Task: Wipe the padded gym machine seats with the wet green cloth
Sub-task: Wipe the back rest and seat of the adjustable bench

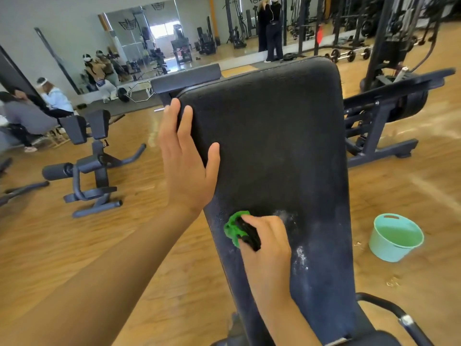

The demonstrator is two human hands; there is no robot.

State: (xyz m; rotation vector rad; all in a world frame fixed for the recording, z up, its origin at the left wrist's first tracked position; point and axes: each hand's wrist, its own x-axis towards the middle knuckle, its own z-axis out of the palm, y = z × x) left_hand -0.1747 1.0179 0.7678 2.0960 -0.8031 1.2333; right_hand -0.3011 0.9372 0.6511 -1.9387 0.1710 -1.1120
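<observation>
Here, left hand (187,161) flat, fingers straight, frame centre, steadying padded seat (274,136); right hand (267,243) below grips bunched green cloth (233,228) against pad near white marks (300,255); black piece (249,236) inside, perhaps fold.

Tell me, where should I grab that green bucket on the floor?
Take the bucket by the slot handle in its far rim, coming down from above. It stands upright and open, maybe with water inside, so lift it level.

Green cloth (233,229), black white-flecked pad (274,146), teal bucket (381,248).
</observation>
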